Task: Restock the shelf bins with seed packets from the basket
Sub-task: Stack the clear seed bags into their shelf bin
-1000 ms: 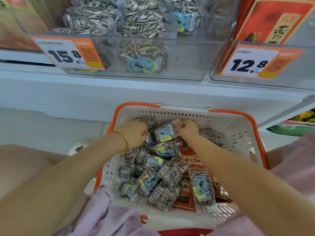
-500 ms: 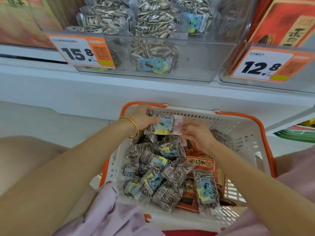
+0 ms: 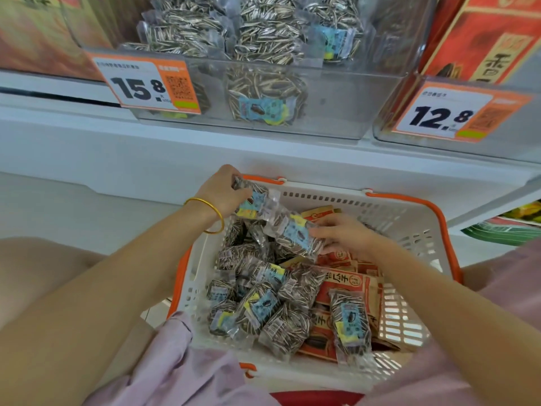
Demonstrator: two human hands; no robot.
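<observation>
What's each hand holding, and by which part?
Left hand grips one seed packet by its left end; right hand holds a second packet by its right end.

The bare left forearm (image 3: 131, 265) and right forearm (image 3: 424, 282) reach from the near corners toward the far middle. The left hand (image 3: 224, 194), a gold bangle (image 3: 219, 215) on its wrist, lies farther out, fingers and thumb curled round a seed packet (image 3: 251, 202). The right hand (image 3: 344, 234) sits nearer, to the right, its fingers gripping the end of a second packet (image 3: 295, 235).
</observation>
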